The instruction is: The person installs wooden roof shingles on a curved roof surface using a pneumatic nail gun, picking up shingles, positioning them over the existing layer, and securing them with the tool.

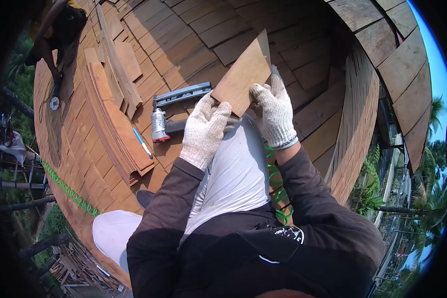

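I hold a thin, angled wooden shingle (244,74) up over my knee with both gloved hands. My left hand (206,126) grips its lower left edge, the thumb lying on its face. Along its right side, my right hand (274,107) pinches it between thumb and fingers. Just left of my left hand, a pneumatic nail gun (160,121) with a silver body and red end lies on the shingles; part of it is hidden behind that hand. Beyond it to the left is a stack of long shingles (115,119) with a blue and white pen (143,142) on it.
Overlapping shingles (169,35) cover the curved roof. A green coiled air hose (69,191) runs along the left and beside my leg. At the far left, a co-worker (59,30) crouches near a round-disc tool (54,103). A shingled ridge (387,54) rises at right; the roof drops off at both sides.
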### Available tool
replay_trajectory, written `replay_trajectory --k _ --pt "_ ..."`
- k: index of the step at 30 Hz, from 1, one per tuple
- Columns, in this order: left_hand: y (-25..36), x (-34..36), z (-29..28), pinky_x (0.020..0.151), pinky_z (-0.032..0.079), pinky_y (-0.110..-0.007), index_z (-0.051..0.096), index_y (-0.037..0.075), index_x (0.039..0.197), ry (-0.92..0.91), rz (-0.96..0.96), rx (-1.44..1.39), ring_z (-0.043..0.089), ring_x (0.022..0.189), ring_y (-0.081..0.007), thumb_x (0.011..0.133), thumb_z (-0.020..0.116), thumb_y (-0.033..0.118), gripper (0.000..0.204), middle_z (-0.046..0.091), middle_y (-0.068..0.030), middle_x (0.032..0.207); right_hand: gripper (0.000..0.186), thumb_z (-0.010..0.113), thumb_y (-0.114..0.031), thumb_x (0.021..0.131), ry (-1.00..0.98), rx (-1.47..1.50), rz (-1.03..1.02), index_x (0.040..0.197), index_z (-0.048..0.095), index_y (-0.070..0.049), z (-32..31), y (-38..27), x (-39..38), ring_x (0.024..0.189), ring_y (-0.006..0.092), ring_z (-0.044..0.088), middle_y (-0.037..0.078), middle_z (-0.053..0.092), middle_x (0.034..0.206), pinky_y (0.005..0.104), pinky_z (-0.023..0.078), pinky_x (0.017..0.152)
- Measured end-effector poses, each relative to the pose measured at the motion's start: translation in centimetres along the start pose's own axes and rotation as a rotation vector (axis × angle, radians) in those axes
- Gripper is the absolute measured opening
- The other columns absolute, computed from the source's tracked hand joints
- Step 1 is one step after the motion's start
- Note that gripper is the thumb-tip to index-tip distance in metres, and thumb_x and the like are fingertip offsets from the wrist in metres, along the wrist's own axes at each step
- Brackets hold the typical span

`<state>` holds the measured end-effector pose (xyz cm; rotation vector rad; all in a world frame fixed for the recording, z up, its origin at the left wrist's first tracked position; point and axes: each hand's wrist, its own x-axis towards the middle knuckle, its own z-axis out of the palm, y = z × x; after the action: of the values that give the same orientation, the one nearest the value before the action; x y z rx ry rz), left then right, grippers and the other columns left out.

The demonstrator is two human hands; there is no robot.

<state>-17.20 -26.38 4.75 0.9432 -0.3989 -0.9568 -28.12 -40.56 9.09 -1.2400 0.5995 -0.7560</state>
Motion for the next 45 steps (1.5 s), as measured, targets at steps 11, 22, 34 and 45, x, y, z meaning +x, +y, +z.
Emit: replay_trajectory --k 11,22,34,45 --pt "-2.5 -3.3 1.8 0.102 0.055 -0.052 0.075 0.003 0.119 -0.168 0.842 0.990 0.071 0.112 -0.0427 0.081 0.079 0.009 0.038 0.074 -0.0217 0.117 0.089 0.073 -0.009 0.093 0.609 -0.354 -0.011 0.169 0.026 -0.010 -15.1 -5.9 17.5 0.112 0.0275 0.067 0.015 0.055 0.142 0.0357 0.065 0.077" --pt "-3.0 -2.9 1.3 0.097 0.058 -0.051 0.075 0.004 0.119 -0.206 0.833 0.936 0.072 0.109 -0.0421 0.079 0.079 0.006 0.041 0.074 -0.0203 0.117 0.037 0.074 -0.020 0.091 0.714 -1.357 -0.046 0.122 0.069 0.001 -28.1 -9.8 29.7 0.074 0.0254 0.077 0.017 0.076 0.106 0.0351 0.061 0.064" --pt "-2.7 -2.8 1.0 0.097 0.058 -0.051 0.075 0.004 0.120 -0.194 0.811 0.954 0.072 0.110 -0.0413 0.078 0.080 0.004 0.043 0.074 -0.0199 0.120 0.060 0.071 -0.044 0.087 0.791 -1.644 -0.179 0.130 0.064 -0.002 -23.7 -6.3 26.0 0.117 0.0407 0.072 0.027 0.074 0.122 0.0497 0.059 0.098" --pt "-2.6 -3.0 1.0 0.099 0.057 -0.051 0.074 0.003 0.119 -0.197 0.800 0.920 0.072 0.112 -0.0418 0.078 0.079 0.003 0.041 0.074 -0.0208 0.120 0.071 0.058 -0.061 0.099 0.403 -2.125 -0.311 0.152 0.058 -0.014 -19.9 -6.0 22.1 0.139 0.0411 0.055 0.021 0.056 0.154 0.0525 0.049 0.112"
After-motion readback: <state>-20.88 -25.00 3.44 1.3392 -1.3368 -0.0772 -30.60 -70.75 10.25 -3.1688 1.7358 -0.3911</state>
